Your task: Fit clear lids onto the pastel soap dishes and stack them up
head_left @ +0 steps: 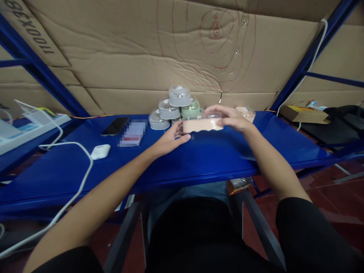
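Note:
A pale pink plastic container (202, 125) with a wavy lower edge is held above the blue shelf top, tilted towards me. My left hand (172, 139) grips its left end, thumb out in front and fingers behind. At its right end, my right hand (233, 118) is closed over the top and side. Behind it stands a pile of similar containers with clear lids: a grey one (179, 96) on top, a green one (190, 108) and more grey ones (159, 120) below. Another pink container (245, 113) sits beyond my right hand, partly hidden by it.
On the left of the blue shelf (182, 163) lie a black phone (115, 126), a second phone (133, 132) with a blurred screen and a white earbud case (101, 151). A white cable (90, 167) crosses the left side. Cardboard (127, 49) walls the back.

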Motion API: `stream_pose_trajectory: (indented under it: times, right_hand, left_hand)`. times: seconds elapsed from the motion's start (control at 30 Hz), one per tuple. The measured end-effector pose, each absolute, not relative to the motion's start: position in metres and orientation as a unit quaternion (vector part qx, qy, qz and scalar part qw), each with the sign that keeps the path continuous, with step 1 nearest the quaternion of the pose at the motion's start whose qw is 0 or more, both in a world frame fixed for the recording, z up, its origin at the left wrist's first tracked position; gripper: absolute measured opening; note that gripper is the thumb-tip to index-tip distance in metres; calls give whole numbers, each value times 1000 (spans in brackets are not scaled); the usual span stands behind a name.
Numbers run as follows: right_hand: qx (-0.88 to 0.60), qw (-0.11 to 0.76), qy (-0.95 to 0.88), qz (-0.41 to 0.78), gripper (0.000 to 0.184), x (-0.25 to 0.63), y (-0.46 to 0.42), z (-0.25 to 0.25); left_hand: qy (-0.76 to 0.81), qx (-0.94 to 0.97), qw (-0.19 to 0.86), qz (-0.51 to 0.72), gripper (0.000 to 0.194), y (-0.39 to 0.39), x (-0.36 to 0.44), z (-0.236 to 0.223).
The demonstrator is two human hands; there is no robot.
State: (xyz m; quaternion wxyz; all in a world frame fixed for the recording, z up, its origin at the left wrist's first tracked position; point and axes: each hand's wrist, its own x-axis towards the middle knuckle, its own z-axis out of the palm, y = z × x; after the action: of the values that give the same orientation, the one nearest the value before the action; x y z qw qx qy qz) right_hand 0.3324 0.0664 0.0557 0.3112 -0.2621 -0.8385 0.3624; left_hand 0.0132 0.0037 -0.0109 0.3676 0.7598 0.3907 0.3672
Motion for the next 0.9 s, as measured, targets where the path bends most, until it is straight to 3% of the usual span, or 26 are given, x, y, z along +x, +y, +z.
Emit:
stream_pose_trajectory:
  times: [0.13, 0.33, 0.53, 0.67, 0.73, 0.9]
  right_hand:
    - [-201, 232, -868, 390, 69, 304, 60, 37]
    - [-210, 212, -900, 319, 91, 290, 56, 18]
    - [-250, 214, -918, 220, 94, 278, 42, 20]
    - [-268, 220, -912, 220, 83, 297, 50, 32]
    - [-309, 202, -901, 228, 79, 313, 57, 40]
    - [-448, 141, -863, 185, 82, 346, 73, 52]
  left_hand:
    - [426, 763, 327, 359, 99, 4, 8, -8]
    - [472, 779, 262, 318, 115, 6, 9, -9]
    - [450, 804, 256, 292, 124, 6, 14, -11]
    - [443, 809, 253, 291, 133, 6, 11, -12]
    - [430, 825, 236, 280, 124, 5, 9, -10]
    - [387, 866, 216, 232, 64, 0, 8, -5]
